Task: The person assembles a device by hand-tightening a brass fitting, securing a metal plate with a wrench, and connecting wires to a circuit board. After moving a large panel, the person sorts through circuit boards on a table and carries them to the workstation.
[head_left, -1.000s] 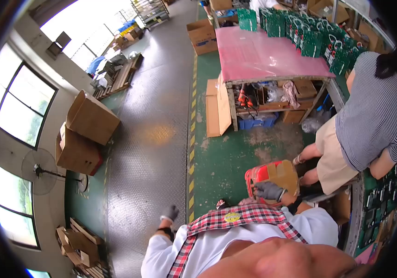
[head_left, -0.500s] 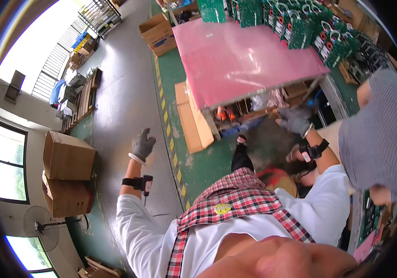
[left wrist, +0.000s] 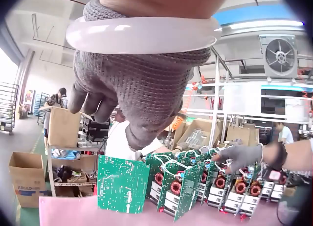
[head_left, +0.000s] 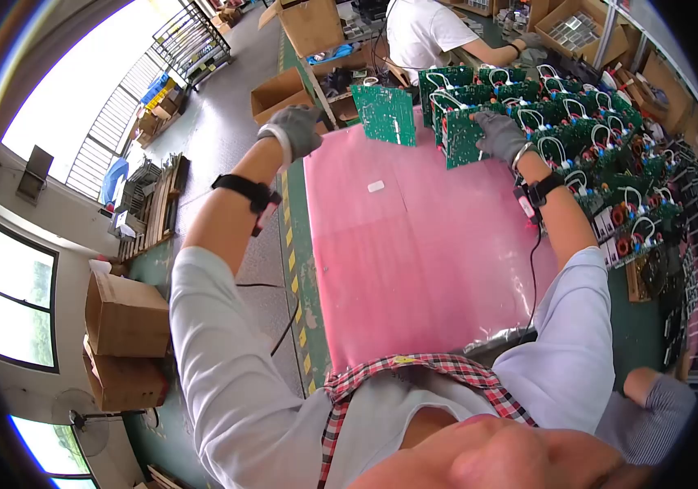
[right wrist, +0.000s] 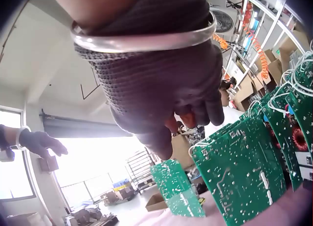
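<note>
Both hands have risen to the pink table (head_left: 414, 244). The left hand (head_left: 296, 130) hovers loose, grip empty, beside a lone upright circuit board (head_left: 387, 114); the right hand (head_left: 499, 134) rests spread fingers on the front board (head_left: 463, 138) of the row (head_left: 577, 122). A careless nudge may topple the row

Bright windows (head_left: 15, 285); grey-green factory floor (head_left: 220, 134)
</note>
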A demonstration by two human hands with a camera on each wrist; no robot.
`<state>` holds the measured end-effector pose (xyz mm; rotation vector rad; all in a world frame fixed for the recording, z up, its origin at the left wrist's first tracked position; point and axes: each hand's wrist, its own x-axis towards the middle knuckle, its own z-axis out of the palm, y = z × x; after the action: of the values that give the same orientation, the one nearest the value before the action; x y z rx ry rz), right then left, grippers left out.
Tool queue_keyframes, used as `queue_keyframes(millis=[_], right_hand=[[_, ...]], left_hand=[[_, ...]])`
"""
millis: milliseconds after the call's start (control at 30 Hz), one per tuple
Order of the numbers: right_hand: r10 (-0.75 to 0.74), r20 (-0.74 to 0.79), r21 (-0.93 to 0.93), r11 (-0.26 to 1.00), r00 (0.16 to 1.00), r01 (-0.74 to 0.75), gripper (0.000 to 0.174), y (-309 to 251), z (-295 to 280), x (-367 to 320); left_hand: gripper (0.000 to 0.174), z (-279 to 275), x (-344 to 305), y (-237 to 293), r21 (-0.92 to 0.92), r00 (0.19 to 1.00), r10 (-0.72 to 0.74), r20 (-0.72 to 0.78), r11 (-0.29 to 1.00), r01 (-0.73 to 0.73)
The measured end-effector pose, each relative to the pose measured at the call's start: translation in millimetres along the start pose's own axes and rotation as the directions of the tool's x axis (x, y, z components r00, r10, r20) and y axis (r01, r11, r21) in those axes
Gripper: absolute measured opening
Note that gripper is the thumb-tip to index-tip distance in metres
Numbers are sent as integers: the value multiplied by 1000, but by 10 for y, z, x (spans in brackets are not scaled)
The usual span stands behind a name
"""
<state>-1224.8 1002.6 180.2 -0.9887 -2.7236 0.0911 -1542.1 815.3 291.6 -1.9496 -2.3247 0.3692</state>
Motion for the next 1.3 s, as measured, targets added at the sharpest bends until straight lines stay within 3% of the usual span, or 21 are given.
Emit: queue_keyframes(millis=[67,167,200,300,333,433,533,667,733,800,967,1000,1067,1133,1167,1300], right_hand=[[24,39,-51,998,999,-22,45,167,82,372],[-12,186,-248,967,982,59,48,529,471,863],[40,304,-280,959,952,49,50,501,426,951],[60,373,-291,955,926,55,52,626,572,1175],[71,424,-282,958,903,57,55,673,614,1248],[95,588,-232,971,803,55,61,636,466,1330],[61,644,-196,977,762,87,65,719,572,1473],[100,694,-255,960,713,114,61,591,595,1498],[60,693,-241,959,719,152,56,509,538,1454],[67,696,-186,978,715,90,55,364,445,1393],[180,724,-45,976,666,-215,60,388,374,1254],[187,690,-34,973,700,-227,63,479,408,1206],[130,679,142,942,723,-303,63,593,479,1117],[100,695,264,885,712,-382,65,647,482,1055],[120,683,230,901,721,-368,66,625,473,1045],[156,640,191,916,753,-352,68,581,491,1000]], left_hand=[[47,89,628,95,30,999,28,37,999,-29],[50,321,1448,254,75,992,82,98,993,-89],[55,427,1703,275,135,986,151,74,978,-160],[58,614,2350,390,159,954,211,214,956,-247],[64,766,2558,365,86,949,273,155,954,-288],[67,960,2942,377,-15,918,236,318,970,-244],[60,1111,3133,366,57,872,318,372,930,-363],[49,1131,3075,357,168,735,410,540,803,-572],[41,1030,2779,383,108,764,370,529,863,-493],[30,997,2492,368,70,790,348,505,896,-439],[34,1161,2134,439,-38,805,417,421,895,-444],[34,1161,2105,485,-36,802,428,417,889,-456],[36,1107,2082,552,-63,805,458,376,880,-471],[38,959,2126,626,-129,780,436,448,895,-427],[39,917,2136,656,-157,760,424,492,902,-402],[41,954,2206,752,-101,779,456,431,882,-460]])
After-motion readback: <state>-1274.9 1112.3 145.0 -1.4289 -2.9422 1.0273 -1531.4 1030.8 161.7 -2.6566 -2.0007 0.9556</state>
